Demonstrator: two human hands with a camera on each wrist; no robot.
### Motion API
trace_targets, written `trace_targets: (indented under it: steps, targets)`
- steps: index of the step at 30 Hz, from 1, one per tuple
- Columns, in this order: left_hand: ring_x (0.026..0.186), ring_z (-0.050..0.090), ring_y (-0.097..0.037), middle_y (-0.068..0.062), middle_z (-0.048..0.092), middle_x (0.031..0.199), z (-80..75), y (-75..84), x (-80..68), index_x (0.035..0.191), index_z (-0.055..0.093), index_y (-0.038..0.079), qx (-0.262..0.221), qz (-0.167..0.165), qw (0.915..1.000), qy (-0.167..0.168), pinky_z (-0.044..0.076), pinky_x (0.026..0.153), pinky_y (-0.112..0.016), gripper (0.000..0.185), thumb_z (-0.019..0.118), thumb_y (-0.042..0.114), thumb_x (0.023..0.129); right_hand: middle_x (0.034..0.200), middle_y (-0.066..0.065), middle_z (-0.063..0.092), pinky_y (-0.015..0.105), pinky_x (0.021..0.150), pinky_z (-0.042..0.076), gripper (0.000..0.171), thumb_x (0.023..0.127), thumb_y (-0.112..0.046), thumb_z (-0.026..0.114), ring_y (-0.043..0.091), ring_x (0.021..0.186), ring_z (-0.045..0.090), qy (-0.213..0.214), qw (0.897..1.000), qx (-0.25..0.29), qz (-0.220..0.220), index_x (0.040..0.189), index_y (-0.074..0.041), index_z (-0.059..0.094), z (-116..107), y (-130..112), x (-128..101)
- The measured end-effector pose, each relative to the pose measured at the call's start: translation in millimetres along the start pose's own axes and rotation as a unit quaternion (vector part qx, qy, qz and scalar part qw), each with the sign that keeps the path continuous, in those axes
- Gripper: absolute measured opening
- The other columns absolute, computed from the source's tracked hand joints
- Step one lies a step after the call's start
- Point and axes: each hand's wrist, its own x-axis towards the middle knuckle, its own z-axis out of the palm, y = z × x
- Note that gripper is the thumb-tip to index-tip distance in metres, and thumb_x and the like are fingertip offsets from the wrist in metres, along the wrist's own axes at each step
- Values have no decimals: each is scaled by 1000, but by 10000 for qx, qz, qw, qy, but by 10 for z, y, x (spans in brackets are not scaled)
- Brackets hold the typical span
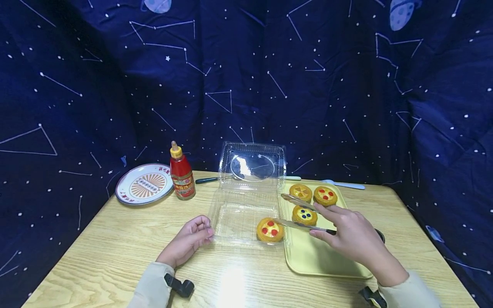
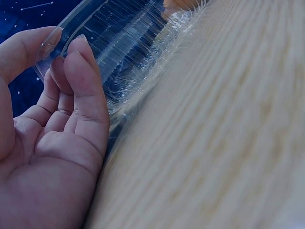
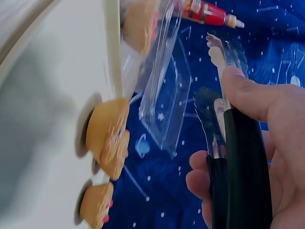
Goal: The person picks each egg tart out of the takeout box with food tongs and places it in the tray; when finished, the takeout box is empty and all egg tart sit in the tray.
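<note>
My left hand (image 1: 188, 237) pinches the left rim of a clear plastic clamshell box (image 1: 235, 218), its thumb over the edge in the left wrist view (image 2: 62, 119). The box lies with its lid (image 1: 252, 164) raised at the back. A tart with red dots (image 1: 270, 231) sits in the box's front right corner. My right hand (image 1: 352, 233) holds black-handled metal tongs (image 3: 248, 167) above a yellow tray (image 1: 319, 256), their arms spread apart with nothing between the tips. On the tray stand a blue-dotted tart (image 1: 304, 215), an orange-topped tart (image 1: 300, 193) and another red-dotted tart (image 1: 325, 196).
A red sauce bottle (image 1: 182, 175) stands at the back left, beside a patterned plate (image 1: 127, 184). Behind the box lies a dark-handled utensil (image 1: 206, 180). A light blue fork (image 1: 344, 185) rests past the tray's back edge. A dark starry cloth (image 1: 246, 77) hangs behind the table.
</note>
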Motion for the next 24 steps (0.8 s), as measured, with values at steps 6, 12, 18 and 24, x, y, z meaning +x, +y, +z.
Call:
trace_targets:
  steps: [6,12,18,24]
  targets:
    - [91,58,-15,-2,53,92,-4,4,0,103,48,5,-71,-1,10000,-10,53,86,-30,11,57,2,97,99,1,69,46,65,53,64,78,-52,78,15,71,63,-158,9995,-105,-253,132,-20,64,58,-161,83]
    - [91,58,-15,-2,53,92,-13,3,1,103,49,5,-66,-42,10000,17,53,85,-29,10,57,3,97,86,-4,65,32,53,46,62,77,-54,79,6,60,52,-321,9989,-153,-293,128,-23,65,74,-282,165]
    - [91,58,-17,-2,54,92,-11,6,-3,103,49,6,-47,-65,9999,70,53,85,-30,10,57,3,97,85,-2,65,33,53,46,59,76,-53,79,10,63,56,-556,9974,-335,-314,123,-19,67,91,-351,231]
    - [92,58,-17,-1,54,92,-5,14,-5,103,50,7,-33,-59,10000,51,53,85,-30,10,57,5,97,96,5,70,38,56,49,62,76,-55,78,16,66,62,-763,9955,-472,-321,123,-16,68,101,-381,269]
